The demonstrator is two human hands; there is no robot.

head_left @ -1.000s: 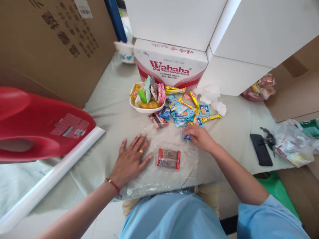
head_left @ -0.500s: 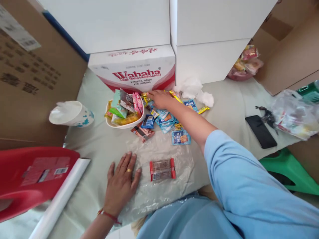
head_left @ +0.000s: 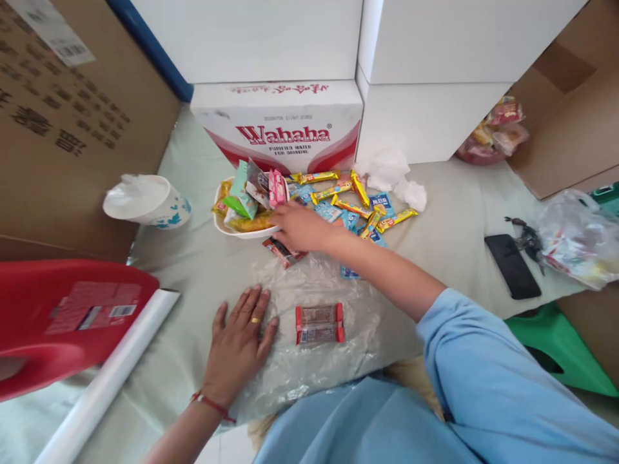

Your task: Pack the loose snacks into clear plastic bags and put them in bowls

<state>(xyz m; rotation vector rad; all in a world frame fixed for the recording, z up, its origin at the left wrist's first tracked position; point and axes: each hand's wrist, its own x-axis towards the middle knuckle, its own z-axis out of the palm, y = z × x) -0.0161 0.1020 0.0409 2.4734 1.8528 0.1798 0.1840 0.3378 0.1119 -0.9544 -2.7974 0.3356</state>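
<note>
Far left, a red plastic container [head_left: 62, 322] and a roll of clear film [head_left: 106, 380] are lying on the cloth-covered bench [head_left: 193, 270], with a paper cup [head_left: 145, 201] standing behind them. The left hand [head_left: 239, 345] is pressing flat, fingers spread and holding nothing, on the left edge of a clear plastic sheet [head_left: 329, 361]. Two red-ended snack bars [head_left: 320, 323] are lying side by side at the middle of that sheet, just beside the left hand's fingertips but not touching them. Above, the right hand [head_left: 300, 227] is reaching across to the snack pile [head_left: 353, 203] beside the white bowl [head_left: 242, 232], hovering over a brown-and-red bar [head_left: 283, 252]; whether its grip is closing on anything cannot be told, since the palm is hiding the fingers. Right of the pile, crumpled tissue [head_left: 391, 174], a black phone [head_left: 512, 265] and a plastic bag [head_left: 575, 241] are resting. Risk, as judged: the forearm is passing low over the sheet, so a sleeve or wrist dragging back could be shifting the film and displacing the two bars; the crowded bowl could also be spilling if nudged.
</note>
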